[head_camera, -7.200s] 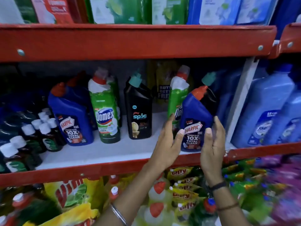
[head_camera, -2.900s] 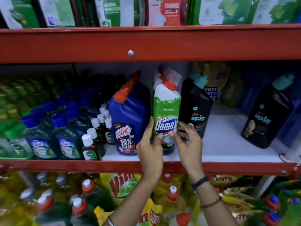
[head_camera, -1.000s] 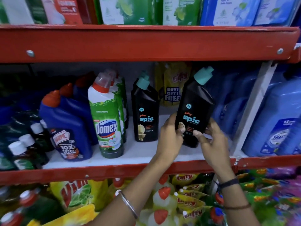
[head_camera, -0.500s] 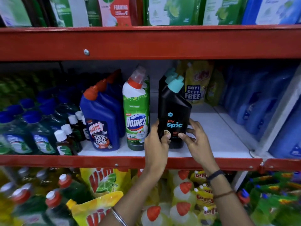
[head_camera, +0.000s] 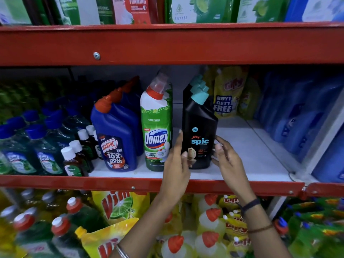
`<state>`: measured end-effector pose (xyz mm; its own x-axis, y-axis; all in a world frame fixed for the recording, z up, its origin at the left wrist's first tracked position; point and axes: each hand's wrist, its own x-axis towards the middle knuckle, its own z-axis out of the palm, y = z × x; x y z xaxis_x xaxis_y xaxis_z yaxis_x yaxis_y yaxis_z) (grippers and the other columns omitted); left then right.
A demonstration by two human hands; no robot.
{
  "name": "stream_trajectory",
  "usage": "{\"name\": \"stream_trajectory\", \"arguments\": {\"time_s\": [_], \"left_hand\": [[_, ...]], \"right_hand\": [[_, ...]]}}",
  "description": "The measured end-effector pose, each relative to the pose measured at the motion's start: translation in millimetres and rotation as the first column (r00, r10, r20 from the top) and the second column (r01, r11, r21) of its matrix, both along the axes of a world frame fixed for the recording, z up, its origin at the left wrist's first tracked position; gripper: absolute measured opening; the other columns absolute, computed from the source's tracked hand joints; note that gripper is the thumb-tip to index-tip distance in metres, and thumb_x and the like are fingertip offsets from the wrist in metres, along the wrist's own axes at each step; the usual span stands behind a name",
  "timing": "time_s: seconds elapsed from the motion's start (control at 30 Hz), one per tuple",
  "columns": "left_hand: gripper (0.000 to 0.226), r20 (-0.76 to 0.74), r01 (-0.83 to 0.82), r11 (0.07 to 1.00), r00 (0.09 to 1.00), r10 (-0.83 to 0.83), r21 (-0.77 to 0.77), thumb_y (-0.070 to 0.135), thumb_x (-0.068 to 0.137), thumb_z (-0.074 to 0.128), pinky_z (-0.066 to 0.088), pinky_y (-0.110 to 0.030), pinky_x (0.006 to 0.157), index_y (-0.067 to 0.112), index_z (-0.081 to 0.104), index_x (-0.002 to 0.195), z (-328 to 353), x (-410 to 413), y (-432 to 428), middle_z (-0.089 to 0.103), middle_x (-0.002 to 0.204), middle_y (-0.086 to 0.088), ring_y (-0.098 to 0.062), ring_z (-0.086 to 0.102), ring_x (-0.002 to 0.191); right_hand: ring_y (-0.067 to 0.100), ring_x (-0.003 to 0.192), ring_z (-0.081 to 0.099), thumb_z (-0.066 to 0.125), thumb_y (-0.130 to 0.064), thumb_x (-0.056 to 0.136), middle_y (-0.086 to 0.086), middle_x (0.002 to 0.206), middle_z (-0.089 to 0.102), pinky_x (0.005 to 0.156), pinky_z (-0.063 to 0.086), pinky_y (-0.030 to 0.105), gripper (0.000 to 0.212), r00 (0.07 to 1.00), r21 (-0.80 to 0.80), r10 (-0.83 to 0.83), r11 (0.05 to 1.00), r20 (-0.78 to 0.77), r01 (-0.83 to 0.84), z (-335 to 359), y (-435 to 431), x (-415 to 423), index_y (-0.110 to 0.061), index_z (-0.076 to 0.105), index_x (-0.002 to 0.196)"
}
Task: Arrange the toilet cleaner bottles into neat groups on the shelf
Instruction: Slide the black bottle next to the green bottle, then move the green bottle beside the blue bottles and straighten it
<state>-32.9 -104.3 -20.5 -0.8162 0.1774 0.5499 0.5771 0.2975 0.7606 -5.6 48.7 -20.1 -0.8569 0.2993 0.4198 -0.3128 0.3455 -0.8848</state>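
On the white shelf board [head_camera: 247, 157] three rows of toilet cleaner stand side by side. Blue Harpic bottles [head_camera: 116, 138] with orange caps are on the left. Green and white Domex bottles [head_camera: 156, 131] are in the middle. Black Spic bottles [head_camera: 200, 135] with teal caps are on the right, lined up front to back. My left hand [head_camera: 176, 164] is beside the front Spic bottle's left side, fingers apart. My right hand [head_camera: 228, 161] is just off its right side, fingers spread. Neither hand grips the bottle.
A red shelf beam [head_camera: 167, 43] runs overhead and a red lip [head_camera: 130, 183] edges the front. Small brown bottles [head_camera: 74, 159] and blue-capped bottles [head_camera: 16, 149] crowd the left. Yellow pouches [head_camera: 225, 95] stand behind; large blue bottles [head_camera: 301, 118] fill the right.
The black Spic bottle I held with both hands now stands at the front of its row. Both hands have let go of it and drawn slightly away.
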Motion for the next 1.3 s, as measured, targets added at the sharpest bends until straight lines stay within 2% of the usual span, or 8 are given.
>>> {"name": "stream_trajectory", "arguments": {"time_s": [0.07,0.3,0.53,0.63,0.77,1.0,1.1,1.3], "left_hand": [[0.057,-0.001,0.028,1.0,1.0,-0.028,-0.014,0.006,0.101,0.036,0.028,0.009,0.088,0.021,0.016,0.151,1.2,-0.3,-1.9,0.034,0.131,0.029,0.036,0.031,0.11],[0.055,0.005,0.043,0.999,0.999,-0.043,-0.023,0.006,0.101,0.037,0.034,0.008,0.075,0.015,0.014,0.151,3.9,-2.1,-3.7,0.055,0.133,-0.023,0.041,0.036,0.089],[0.055,0.009,0.061,0.998,0.998,-0.061,-0.026,0.01,0.102,0.036,0.033,0.009,0.075,0.018,0.012,0.151,4.8,0.8,-7.2,0.045,0.123,0.005,0.042,0.035,0.09],[0.05,-0.011,0.084,0.996,0.996,-0.084,0.036,0.016,0.103,0.038,0.034,0.006,0.085,0.021,0.022,0.149,7.6,7.5,-11.4,0.039,0.126,0.022,0.039,0.035,0.103],[0.037,-0.067,-0.012,0.966,0.997,0.03,0.26,0.035,0.099,0.037,0.037,-0.022,0.11,0.036,0.043,0.136,0.4,21.8,-30.4,0.05,0.142,0.01,-0.002,0.042,0.134],[0.04,-0.009,-0.027,0.93,0.999,0.033,0.367,0.056,0.095,0.025,0.037,-0.039,0.114,0.055,0.034,0.134,3.4,4.2,-69.1,0.04,0.147,0.006,-0.006,0.038,0.138],[0.058,0.079,0.002,0.941,0.996,-0.031,0.337,0.075,0.086,0.02,0.036,-0.047,0.115,0.053,0.028,0.14,0.2,-8.6,-76.4,0.037,0.151,0.01,-0.005,0.038,0.138],[0.07,0.146,0.056,0.962,0.984,-0.098,0.269,0.082,0.08,0.012,0.033,-0.046,0.117,0.053,0.019,0.143,2.2,-14.2,-80.1,0.034,0.155,0.01,-0.005,0.032,0.141]], "right_hand": [[0.006,0.115,0.061,0.033,-0.063,0.09,-0.022,0.122,0.061,0.1,0.05,0.04,0.032,1.0,-0.024,0.006,1.0,0.001,-0.006,0.8,-2.9,2.4,-0.057,0.05,0.117],[0.008,0.115,0.061,0.035,-0.06,0.088,-0.02,0.118,0.063,0.1,0.051,0.044,0.028,0.999,-0.052,0.033,0.998,0.001,-0.033,2.3,-3.9,7.9,-0.062,0.054,0.108],[-0.004,0.107,0.062,0.035,-0.065,0.084,-0.035,0.102,0.067,0.098,0.053,0.036,0.029,1.0,-0.068,-0.001,0.998,0.014,0.002,5.7,-9.7,11.4,-0.063,0.053,0.106],[0.004,0.12,0.057,0.033,-0.08,0.077,-0.025,0.121,0.063,0.105,0.047,0.041,0.048,0.999,-0.056,-0.037,0.998,0.012,0.038,3.6,-15.0,14.8,-0.059,0.049,0.117],[0.009,0.121,0.056,0.038,-0.073,0.082,-0.002,0.128,0.062,0.104,0.046,0.04,0.055,0.954,-0.143,-0.212,0.972,-0.211,0.184,-0.4,-42.4,26.9,-0.038,0.052,0.121],[0.001,0.138,0.035,0.031,-0.079,0.079,-0.01,0.15,0.04,0.116,0.033,0.034,0.061,0.987,-0.062,0.131,0.989,-0.09,-0.137,-9.4,-116.8,9.3,-0.051,0.033,0.133],[-0.015,0.132,0.032,0.027,-0.089,0.068,-0.02,0.148,0.033,0.108,0.033,0.011,0.076,0.99,-0.118,0.134,0.983,-0.042,-0.138,-4.5,-128.5,-4.7,-0.052,0.024,0.133],[-0.003,0.126,0.049,0.027,-0.088,0.069,-0.028,0.128,0.053,0.107,0.04,0.028,0.074,0.988,-0.161,0.144,0.975,-0.049,-0.15,0.5,-131.5,-16.5,-0.05,0.039,0.131]]}}
